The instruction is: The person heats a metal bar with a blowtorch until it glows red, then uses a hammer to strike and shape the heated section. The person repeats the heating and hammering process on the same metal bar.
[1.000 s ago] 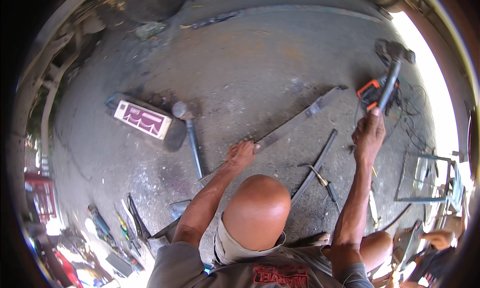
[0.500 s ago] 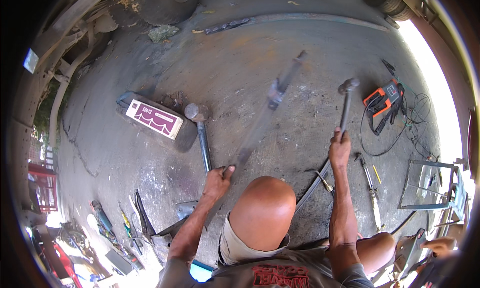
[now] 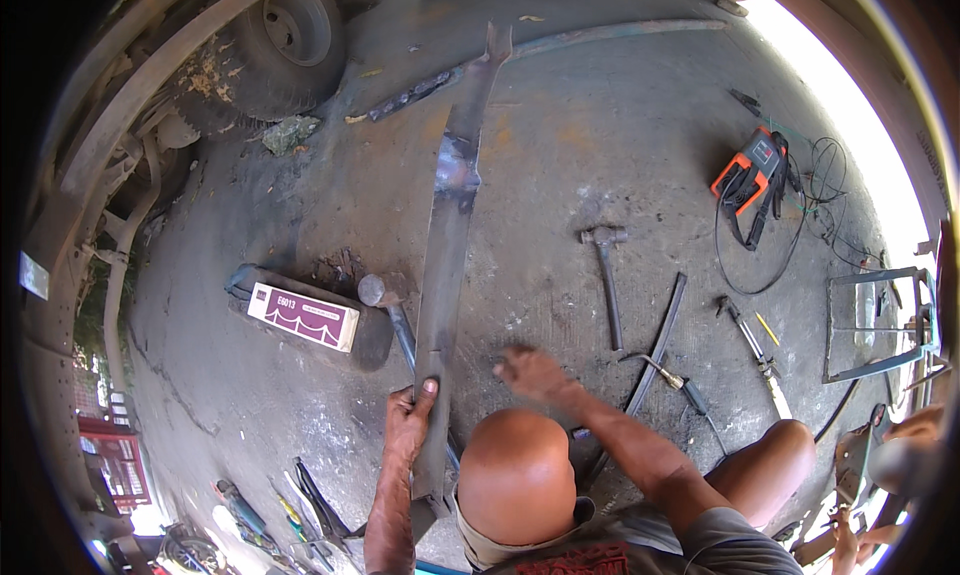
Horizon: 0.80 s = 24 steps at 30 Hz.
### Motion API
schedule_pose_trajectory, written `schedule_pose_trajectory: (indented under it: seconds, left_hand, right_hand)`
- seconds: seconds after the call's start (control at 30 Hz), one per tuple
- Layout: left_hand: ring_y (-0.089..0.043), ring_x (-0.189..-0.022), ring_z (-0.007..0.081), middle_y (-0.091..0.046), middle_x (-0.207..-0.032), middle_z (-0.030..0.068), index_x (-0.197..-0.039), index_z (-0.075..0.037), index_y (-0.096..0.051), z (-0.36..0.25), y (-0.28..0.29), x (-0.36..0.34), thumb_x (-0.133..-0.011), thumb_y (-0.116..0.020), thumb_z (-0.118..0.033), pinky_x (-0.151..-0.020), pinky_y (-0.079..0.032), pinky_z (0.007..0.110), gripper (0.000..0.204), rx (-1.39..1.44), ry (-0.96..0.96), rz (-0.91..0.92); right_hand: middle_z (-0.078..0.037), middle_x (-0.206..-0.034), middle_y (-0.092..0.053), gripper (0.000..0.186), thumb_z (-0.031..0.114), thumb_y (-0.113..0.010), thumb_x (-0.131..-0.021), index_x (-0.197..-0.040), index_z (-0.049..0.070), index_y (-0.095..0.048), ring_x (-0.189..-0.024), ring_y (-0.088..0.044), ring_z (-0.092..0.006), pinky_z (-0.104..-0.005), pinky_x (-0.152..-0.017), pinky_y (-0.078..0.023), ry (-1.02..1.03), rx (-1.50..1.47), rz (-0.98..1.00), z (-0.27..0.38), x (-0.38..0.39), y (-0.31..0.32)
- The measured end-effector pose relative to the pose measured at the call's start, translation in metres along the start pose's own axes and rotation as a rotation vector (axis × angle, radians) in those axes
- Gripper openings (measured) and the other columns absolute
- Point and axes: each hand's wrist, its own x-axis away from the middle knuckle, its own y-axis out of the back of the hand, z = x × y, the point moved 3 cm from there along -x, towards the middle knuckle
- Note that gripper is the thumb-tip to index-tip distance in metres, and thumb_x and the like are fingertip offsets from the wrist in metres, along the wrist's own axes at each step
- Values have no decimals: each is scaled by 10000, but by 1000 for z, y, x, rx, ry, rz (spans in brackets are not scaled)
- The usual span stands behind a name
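My left hand [image 3: 408,420] grips the lower part of a long grey steel bar [image 3: 442,265], its thumb on the face. The bar stands up from beside my knee, with a dark, heat-marked joint [image 3: 457,170] in its upper half and a notched far end. To its right my right hand [image 3: 538,375] hovers apart from the bar, its fingers smeared by motion. A ball-peen hammer [image 3: 608,285] lies on the floor beyond that hand. Left of the bar, a sledgehammer [image 3: 385,295] is partly hidden behind it.
A white and purple box [image 3: 303,317] rests on a dark block. An orange welding machine [image 3: 755,165] with cables sits far right. A torch [image 3: 685,390], a flat metal strip [image 3: 660,340] and a metal frame [image 3: 870,370] lie at right; a truck wheel [image 3: 290,35] stands far left.
My right hand has let go of the ball-peen hammer, which now lies on the floor, and has moved left toward the bar. My left hand has swung the bar leftward to a steeper angle.
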Motion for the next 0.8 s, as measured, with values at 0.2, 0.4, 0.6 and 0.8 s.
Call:
schedule_pose_trajectory:
  seconds: [0.2, 0.4, 0.6, 0.8]
  left_hand:
    - [-544, -649, 62, -666, -744, -35, -926, -10, -769, -19, 10, 9, -1025, -700, -403, -559, -437, 288, 411, 24, 8, -25]
    - [-530, -656, 57, -667, -742, -29, -904, -3, -768, -15, 30, 24, -1019, -700, -434, -567, -424, 286, 452, -22, -57, -64]
    - [-490, -678, 64, -629, -729, -52, -872, 5, -749, -33, 31, 39, -1026, -691, -431, -597, -404, 290, 465, -107, -65, -93]
    - [-445, -689, 75, -572, -708, -47, -846, 19, -715, -27, 39, 37, -1036, -683, -401, -596, -383, 307, 462, -205, -80, -156]
  right_hand:
    - [-341, -1187, -669, 688, 497, -583, -1007, -1444, -22, -466, -1106, -672, -495, -542, -952, -534, -54, -589, 150, 104, -27, -99]
    - [-286, -988, -707, 530, 439, -617, -1017, -1292, -8, -545, -910, -715, -440, -510, -803, -559, -171, -896, -116, 118, -28, -143]
    - [-139, -798, -658, 316, 207, -717, -971, -1100, -20, -539, -662, -657, -197, -409, -572, -533, -84, -1084, -166, 117, -52, -119]
    - [-15, -752, -561, 242, 158, -753, -923, -1032, 42, -571, -569, -542, -111, -293, -471, -453, -133, -1661, 206, 69, -55, -24]
